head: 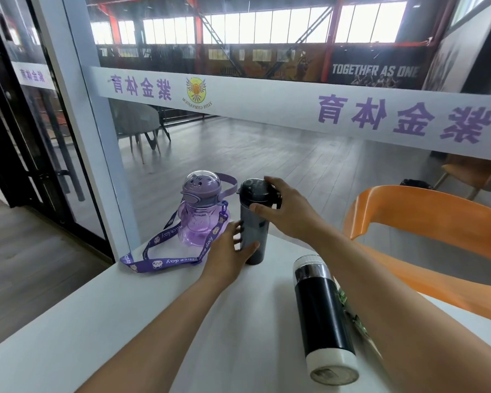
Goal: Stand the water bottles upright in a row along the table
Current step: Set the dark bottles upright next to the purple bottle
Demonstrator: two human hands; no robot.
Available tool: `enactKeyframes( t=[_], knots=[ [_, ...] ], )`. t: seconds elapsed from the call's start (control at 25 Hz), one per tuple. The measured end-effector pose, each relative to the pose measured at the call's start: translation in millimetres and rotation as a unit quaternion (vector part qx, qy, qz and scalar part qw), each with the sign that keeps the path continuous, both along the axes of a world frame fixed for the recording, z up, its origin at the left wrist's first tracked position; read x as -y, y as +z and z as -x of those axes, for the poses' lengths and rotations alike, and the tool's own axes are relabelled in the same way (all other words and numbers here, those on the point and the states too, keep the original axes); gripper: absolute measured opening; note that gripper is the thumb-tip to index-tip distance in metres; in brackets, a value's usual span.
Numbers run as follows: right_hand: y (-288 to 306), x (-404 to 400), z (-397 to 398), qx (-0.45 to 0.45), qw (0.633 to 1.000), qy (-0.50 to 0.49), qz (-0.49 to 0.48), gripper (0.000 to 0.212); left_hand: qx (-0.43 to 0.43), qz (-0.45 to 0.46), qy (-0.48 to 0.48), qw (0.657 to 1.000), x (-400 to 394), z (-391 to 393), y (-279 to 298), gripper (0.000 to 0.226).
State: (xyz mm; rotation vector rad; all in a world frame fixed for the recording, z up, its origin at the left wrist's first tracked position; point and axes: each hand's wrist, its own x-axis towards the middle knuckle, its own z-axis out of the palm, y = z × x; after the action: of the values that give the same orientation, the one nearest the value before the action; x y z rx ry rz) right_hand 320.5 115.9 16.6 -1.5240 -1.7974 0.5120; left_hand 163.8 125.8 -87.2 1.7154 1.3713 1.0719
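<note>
Currently both hands clasp the grey bottle (253,222), upright beside the purple bottle (200,208): left hand (228,252) low, right hand (285,207) at its cap. Black flask (322,316) lies lengthwise on the table (153,321).

Table (159,316): carries three bottles.
Strap bottle (200,211): upright, far left.
Slim bottle (254,222): upright, just right of it.
Flask (322,316): lying down, nearer, to the right.
</note>
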Motion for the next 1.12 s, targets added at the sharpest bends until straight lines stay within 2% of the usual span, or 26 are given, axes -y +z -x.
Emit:
enactKeyframes(
  t=[0.08,0.12,0.24,0.32,0.4,0.48,0.52,0.6,0.68,0.8,0.92,1.0,1.12],
  knots=[
    [9,15,-1,-0.026,0.999,-0.017,-0.003,0.088,-0.017,0.027,0.023,0.999,7,3,3,0.079],
    [15,26,-4,-0.032,0.998,-0.043,-0.014,0.084,-0.033,0.031,0.040,0.998,15,5,4,0.079],
    [20,72,-19,0.031,0.989,-0.138,-0.033,0.053,-0.058,-0.002,0.044,0.997,60,3,11,0.043],
    [13,108,-26,0.090,0.982,-0.163,0.013,0.037,-0.043,0.012,-0.004,0.999,95,-7,12,0.031],
    [-1,141,-26,0.170,0.967,-0.177,0.071,0.030,-0.016,0.041,-0.049,0.998,121,-21,7,0.029],
    [-20,168,-23,0.239,0.941,-0.199,0.130,0.031,0.014,0.071,-0.057,0.996,136,-33,0,0.031],
    [-32,176,-22,0.246,0.933,-0.208,0.161,0.034,0.022,0.089,-0.058,0.994,140,-38,-4,0.033],
    [-51,182,-25,0.192,0.931,-0.222,0.218,0.040,0.040,0.127,-0.072,0.988,147,-45,-8,0.038],
    [-62,181,-33,0.064,0.943,-0.220,0.241,0.043,0.076,0.155,-0.083,0.981,151,-49,-12,0.042],
    [-69,186,-40,-0.107,0.949,-0.184,0.232,0.036,0.110,0.165,-0.095,0.976,161,-46,-12,0.044],
    [-78,194,-41,-0.164,0.956,-0.157,0.184,0.026,0.148,0.146,-0.098,0.973,172,-37,-11,0.056],
    [-79,197,-38,-0.175,0.964,-0.137,0.150,0.024,0.156,0.119,-0.083,0.977,177,-32,-10,0.052],
    [-80,198,-35,-0.186,0.970,-0.112,0.111,0.041,0.147,0.069,-0.069,0.984,181,-27,-4,0.056]
  ],
)
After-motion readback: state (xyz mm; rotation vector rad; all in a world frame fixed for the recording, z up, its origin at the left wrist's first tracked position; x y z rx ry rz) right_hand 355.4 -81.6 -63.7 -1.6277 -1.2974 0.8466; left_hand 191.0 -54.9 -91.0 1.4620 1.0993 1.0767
